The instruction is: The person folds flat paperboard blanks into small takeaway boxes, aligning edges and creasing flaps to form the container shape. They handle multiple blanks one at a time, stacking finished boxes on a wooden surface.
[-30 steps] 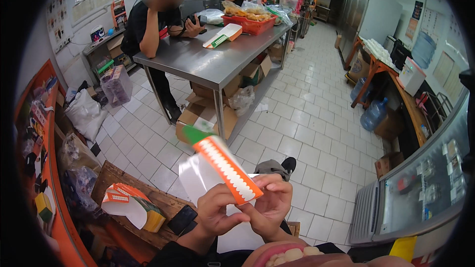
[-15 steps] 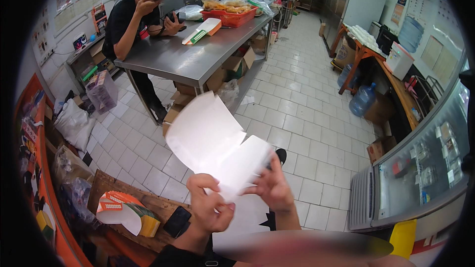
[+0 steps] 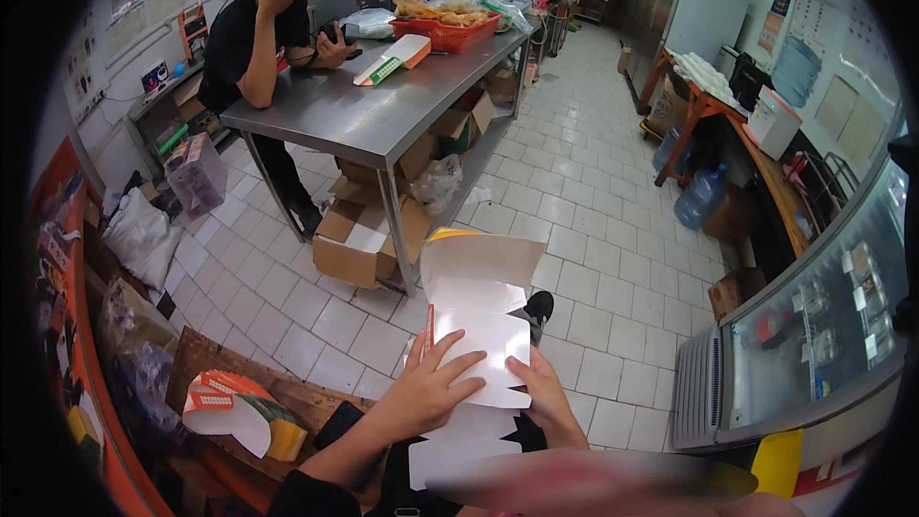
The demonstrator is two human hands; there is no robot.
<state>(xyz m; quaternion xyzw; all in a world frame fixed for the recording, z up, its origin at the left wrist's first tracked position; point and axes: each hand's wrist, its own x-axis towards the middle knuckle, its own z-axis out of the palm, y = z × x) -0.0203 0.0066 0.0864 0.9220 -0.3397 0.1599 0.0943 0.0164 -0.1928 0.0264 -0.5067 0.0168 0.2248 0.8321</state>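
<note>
No legible text or numbers

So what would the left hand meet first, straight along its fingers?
Likely the right hand, at its thumb, once the left hand crosses the white carton under it; depth is unclear.

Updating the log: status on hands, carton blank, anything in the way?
Left hand spread over white carton blank, mostly opened out. Right hand, thumb over its right edge. Possible snag: white card just below.

bright, tabletop (image 3: 330, 115) sheen, bent edges, black corners
</note>
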